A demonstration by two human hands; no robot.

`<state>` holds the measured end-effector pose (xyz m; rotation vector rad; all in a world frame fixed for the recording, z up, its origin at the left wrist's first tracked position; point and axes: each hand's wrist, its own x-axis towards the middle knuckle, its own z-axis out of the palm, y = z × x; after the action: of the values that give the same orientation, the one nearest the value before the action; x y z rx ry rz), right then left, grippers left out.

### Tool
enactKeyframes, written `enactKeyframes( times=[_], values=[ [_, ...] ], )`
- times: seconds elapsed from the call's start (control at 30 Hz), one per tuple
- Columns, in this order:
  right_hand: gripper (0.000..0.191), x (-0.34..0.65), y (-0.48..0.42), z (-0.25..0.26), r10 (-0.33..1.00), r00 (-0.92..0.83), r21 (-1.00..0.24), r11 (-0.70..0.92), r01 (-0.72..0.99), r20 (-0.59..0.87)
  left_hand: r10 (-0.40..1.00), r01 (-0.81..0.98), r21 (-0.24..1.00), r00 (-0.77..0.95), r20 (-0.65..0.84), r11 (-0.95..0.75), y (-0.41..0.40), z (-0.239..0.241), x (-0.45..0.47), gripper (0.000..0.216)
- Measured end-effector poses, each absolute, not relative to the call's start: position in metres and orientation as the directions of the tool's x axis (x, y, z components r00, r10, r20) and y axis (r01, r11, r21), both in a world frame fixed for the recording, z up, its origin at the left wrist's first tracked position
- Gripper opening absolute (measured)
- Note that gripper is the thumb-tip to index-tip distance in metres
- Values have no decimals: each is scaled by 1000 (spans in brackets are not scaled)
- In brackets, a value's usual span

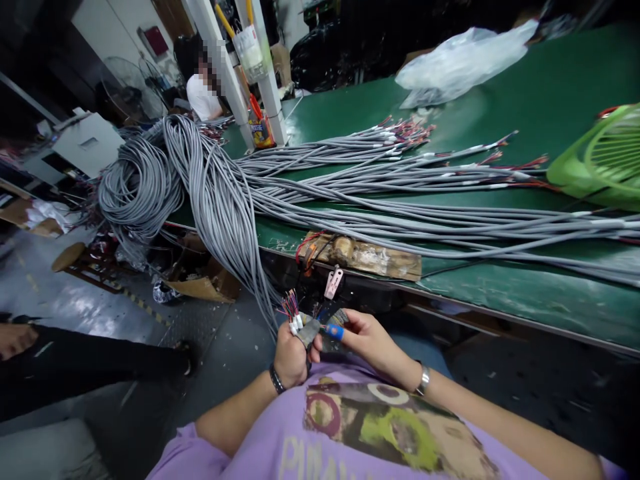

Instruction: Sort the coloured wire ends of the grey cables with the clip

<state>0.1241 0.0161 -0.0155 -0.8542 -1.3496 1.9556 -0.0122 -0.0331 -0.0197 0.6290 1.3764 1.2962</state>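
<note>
My left hand [291,357] is closed in a fist round a bunch of grey cable ends [293,313], whose coloured wire tips stick up above the fingers. My right hand [367,337] is closed on a small tool with a blue grip [334,331], which meets the cable ends at the left hand. Both hands sit close to my chest, just below the near edge of the green table [525,293]. The held cables run up to a big bundle of grey cables [220,200] that hangs over the table edge.
Many grey cables with red-tipped ends [400,137] lie spread across the table. A wooden block [365,257] sits on the near edge. A green plastic basket [600,157] stands at right, a plastic bag [465,60] behind. A coil of cable [135,187] hangs at left. Another person [203,90] sits far back.
</note>
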Motion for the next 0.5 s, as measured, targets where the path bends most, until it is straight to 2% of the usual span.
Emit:
enactKeyframes(
  times=[0.2,0.5],
  values=[
    [38,121,26,-16,789,-547,-919,-386,-85,-281,916,-242,937,-254,-310,250,-33,-20,-14,37],
    [33,115,23,-21,835,-479,-920,-371,-130,-269,915,-246,935,-253,-315,254,-34,-19,-13,34]
  ],
)
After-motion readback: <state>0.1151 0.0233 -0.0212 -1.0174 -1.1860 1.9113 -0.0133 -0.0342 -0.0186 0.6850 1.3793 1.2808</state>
